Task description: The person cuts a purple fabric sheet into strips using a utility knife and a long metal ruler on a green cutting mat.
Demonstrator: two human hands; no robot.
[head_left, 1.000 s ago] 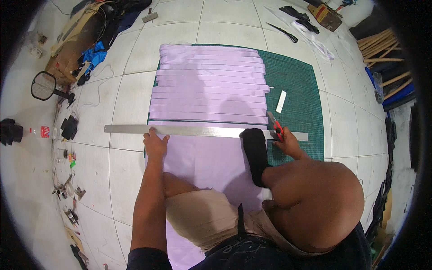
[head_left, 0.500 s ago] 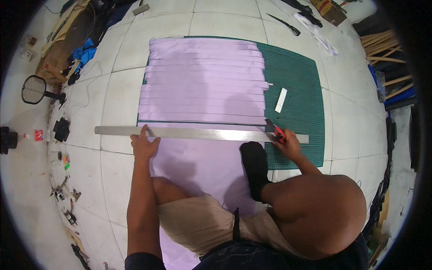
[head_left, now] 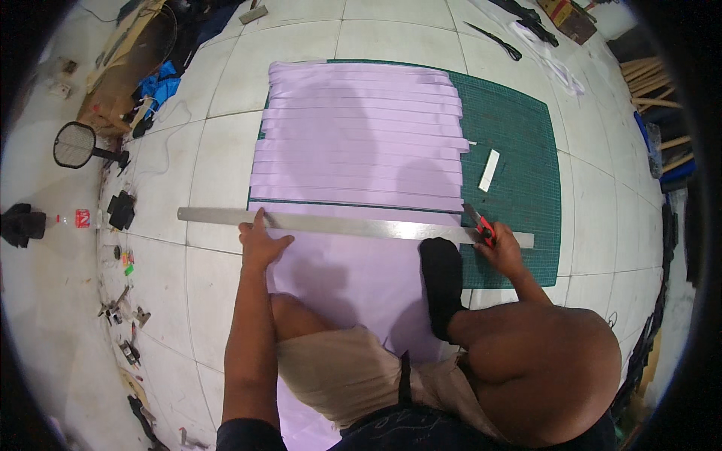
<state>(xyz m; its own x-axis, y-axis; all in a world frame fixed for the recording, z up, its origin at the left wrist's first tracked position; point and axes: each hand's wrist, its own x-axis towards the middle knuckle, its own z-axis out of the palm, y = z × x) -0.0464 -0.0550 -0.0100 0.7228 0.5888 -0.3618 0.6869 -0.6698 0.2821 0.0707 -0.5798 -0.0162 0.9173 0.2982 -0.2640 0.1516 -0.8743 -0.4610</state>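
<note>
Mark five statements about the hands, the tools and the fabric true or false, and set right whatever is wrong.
1. The left hand touches the metal ruler. True.
2. The right hand is empty. False: the right hand holds a red cutter.
3. The lilac strips lie on the green mat. True.
4. The black scissors lie on the green mat. False: the scissors lie on the tiled floor beyond it.
5. The small white block is to the right of the lilac strips. True.
</note>
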